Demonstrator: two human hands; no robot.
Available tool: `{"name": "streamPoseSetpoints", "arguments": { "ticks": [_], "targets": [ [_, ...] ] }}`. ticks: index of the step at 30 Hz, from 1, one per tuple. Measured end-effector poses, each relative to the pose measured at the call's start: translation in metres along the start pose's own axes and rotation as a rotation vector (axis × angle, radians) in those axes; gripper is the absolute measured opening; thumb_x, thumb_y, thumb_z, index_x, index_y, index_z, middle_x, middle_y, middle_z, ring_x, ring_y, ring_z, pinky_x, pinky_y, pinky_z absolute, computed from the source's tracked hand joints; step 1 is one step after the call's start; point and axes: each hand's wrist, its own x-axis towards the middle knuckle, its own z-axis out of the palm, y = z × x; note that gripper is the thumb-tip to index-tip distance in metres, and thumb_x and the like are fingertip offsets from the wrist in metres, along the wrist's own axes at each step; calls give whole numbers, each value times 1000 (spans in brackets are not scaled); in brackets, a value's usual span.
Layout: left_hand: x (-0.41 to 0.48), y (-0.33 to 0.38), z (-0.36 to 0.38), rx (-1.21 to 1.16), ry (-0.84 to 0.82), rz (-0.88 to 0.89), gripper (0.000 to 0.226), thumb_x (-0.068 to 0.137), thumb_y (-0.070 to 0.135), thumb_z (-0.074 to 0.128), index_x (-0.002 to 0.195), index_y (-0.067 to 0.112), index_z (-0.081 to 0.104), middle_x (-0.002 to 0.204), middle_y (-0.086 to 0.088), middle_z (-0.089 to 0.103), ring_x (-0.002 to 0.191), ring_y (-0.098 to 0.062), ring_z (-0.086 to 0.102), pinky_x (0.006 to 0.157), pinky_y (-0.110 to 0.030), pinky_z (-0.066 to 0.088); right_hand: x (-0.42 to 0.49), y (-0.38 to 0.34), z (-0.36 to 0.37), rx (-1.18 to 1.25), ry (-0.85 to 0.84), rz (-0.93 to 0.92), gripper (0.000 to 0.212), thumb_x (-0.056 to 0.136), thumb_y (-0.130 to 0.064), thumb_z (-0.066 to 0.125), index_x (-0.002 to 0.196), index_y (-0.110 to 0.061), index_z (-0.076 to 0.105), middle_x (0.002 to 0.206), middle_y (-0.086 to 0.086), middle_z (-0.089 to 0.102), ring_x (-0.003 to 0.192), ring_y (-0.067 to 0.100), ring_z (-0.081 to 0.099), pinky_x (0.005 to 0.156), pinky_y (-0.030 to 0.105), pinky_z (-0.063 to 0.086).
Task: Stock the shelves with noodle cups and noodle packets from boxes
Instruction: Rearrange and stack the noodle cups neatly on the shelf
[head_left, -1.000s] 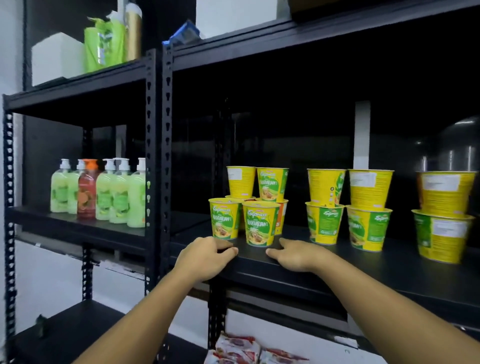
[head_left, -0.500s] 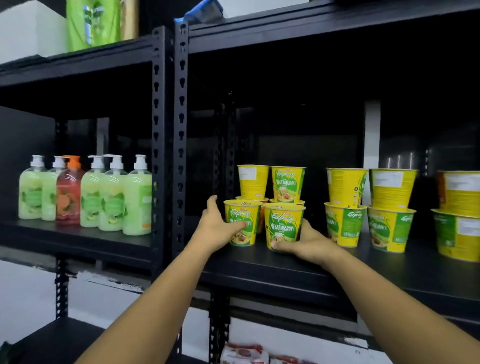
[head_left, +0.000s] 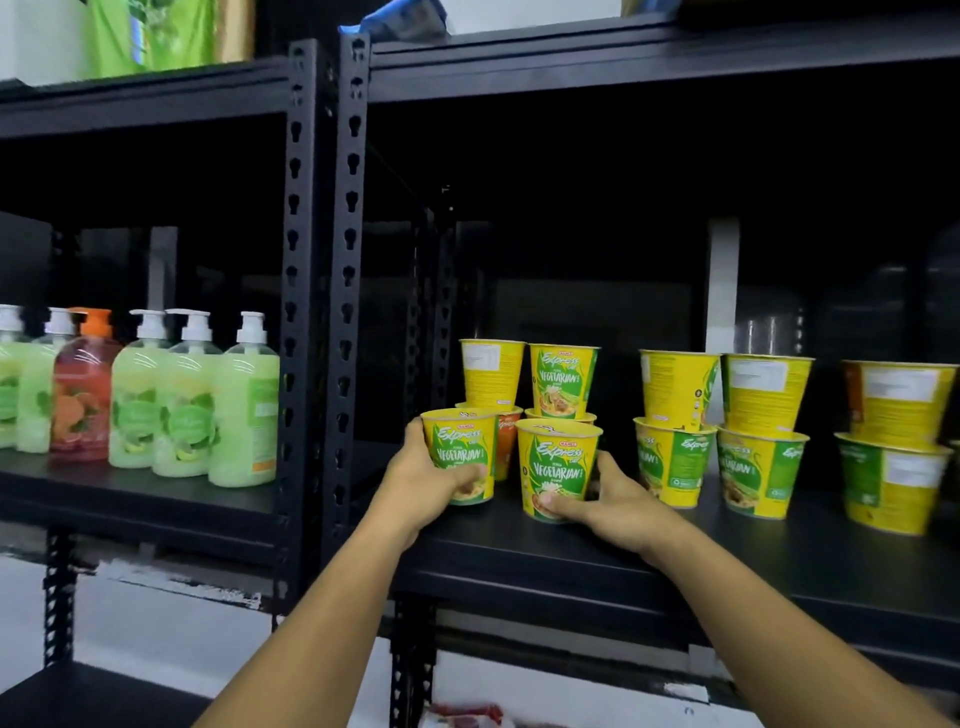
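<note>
While the left hand (head_left: 415, 478) curls round the left cup (head_left: 460, 447), thumb across its front and fingers wrapped behind its left side, the right hand (head_left: 613, 501) grips the right cup (head_left: 558, 467) low down, thumb on the front and fingers round its right side. Both cups are yellow and green, stand upright and sit just beside each other with a thin gap between them, at the near left part of the shelf (head_left: 675, 551); whether either is lifted off the board I cannot tell. Just behind them is a second row, where an orange cup (head_left: 506, 436) shows between the two held ones. Two top cups (head_left: 491, 374) stand upright on that far row. To the right, apart from the hands, are two middle stacks (head_left: 672, 462) of two cups each, touching side by side. Further right is an end stack (head_left: 891, 483) of two at the picture's edge. Twin black posts (head_left: 322, 312) with keyhole slots divide this rack from the one on the left. On the left rack a row of pump bottles (head_left: 192, 405) stands, all green except one red bottle (head_left: 80, 395) with an orange pump. A green pack (head_left: 150, 34) sits on the top left board. Low down, under the shelf, red and white packets (head_left: 467, 717) show partly at the bottom edge.
</note>
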Motion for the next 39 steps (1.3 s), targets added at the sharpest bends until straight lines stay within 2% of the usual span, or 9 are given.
{"name": "streamPoseSetpoints", "arguments": {
  "ticks": [6,10,13,16,19,25,30,35,39],
  "targets": [
    [-2,36,1,-17,157,166,71,79,30,88,132,39,42,110,16,66,96,3,65,74,-16,50,0,0,1,-20,18,-12,85,70,-56,88,135,-37,37,122,-16,64,114,9,62,106,37,46],
    [12,80,14,-2,129,265,87,76,45,88,146,39,37,113,18,67,101,0,67,85,-28,55,0,0,1,-13,24,-20,88,69,-55,90,137,-35,38,120,-16,66,111,7,63,104,37,48],
    [19,103,35,57,53,315,69,79,41,87,133,39,44,105,19,69,88,13,65,70,-9,49,-3,-1,1,-3,32,-40,83,71,-53,89,135,-35,40,117,-18,66,107,3,63,99,32,48],
    [21,105,56,113,-24,317,64,80,39,87,127,40,43,102,19,70,82,18,63,60,-1,44,-7,-3,0,3,25,-52,79,71,-52,90,132,-38,42,115,-20,66,105,0,62,97,31,48],
    [21,91,69,167,-60,287,59,77,44,88,121,35,50,100,18,71,88,5,68,68,-15,50,-6,1,-1,22,24,-44,80,67,-52,92,129,-38,45,115,-18,70,107,2,65,104,35,50],
    [19,78,74,147,-47,269,72,78,45,87,134,38,42,100,22,66,87,10,62,68,-18,48,1,8,-2,32,4,-30,85,58,-59,92,127,-45,46,116,-20,71,109,3,66,106,39,49],
    [19,77,72,115,-70,255,69,81,38,86,127,46,35,99,25,62,78,18,62,60,-7,46,3,8,-1,42,-1,-19,89,54,-61,91,128,-45,45,117,-19,71,111,5,66,107,42,49],
    [18,73,70,84,-105,269,83,80,47,85,146,41,36,107,27,63,96,9,63,76,-21,51,3,6,-1,39,4,-13,92,56,-60,91,133,-42,44,117,-19,70,110,5,66,107,41,48],
    [15,63,66,82,-224,258,56,87,53,77,133,44,47,125,22,65,115,0,63,93,-25,53,1,3,-1,51,10,-21,85,66,-49,92,135,-37,44,117,-16,70,109,5,66,104,36,49]
  ]
}}
